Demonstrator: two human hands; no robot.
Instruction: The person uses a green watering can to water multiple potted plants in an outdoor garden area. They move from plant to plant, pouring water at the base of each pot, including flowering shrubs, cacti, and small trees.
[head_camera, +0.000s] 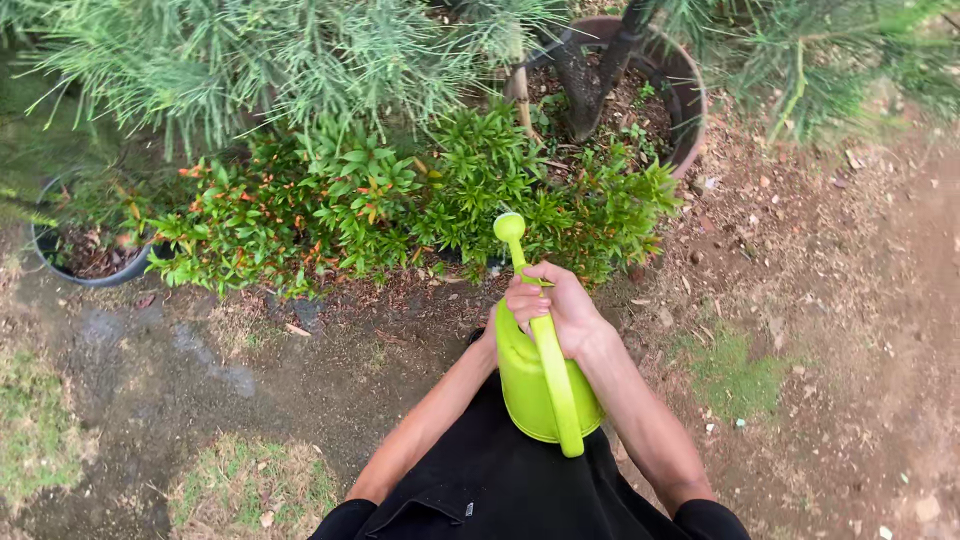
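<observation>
Lime-green plastic, the watering can (540, 385) sits near the person's body, spout aimed at the low shrub (400, 205) just beyond. The right hand (560, 305) wraps its grip around the can's handle; the left hand is hidden behind the can, so its grip cannot be told. No water shows at the spout; judging by the dry-looking soil, watering seems barely begun.

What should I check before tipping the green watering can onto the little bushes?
1. Right hand wrapped round the handle of the watering can: ok.
2. Left hand under the can: cannot tell, it is hidden behind the can.
3. Spout head pointing at the small green and orange bushes: ok.
4. Water inside the can: cannot tell.
5. Water coming out of the spout: cannot tell, none visible.
</observation>
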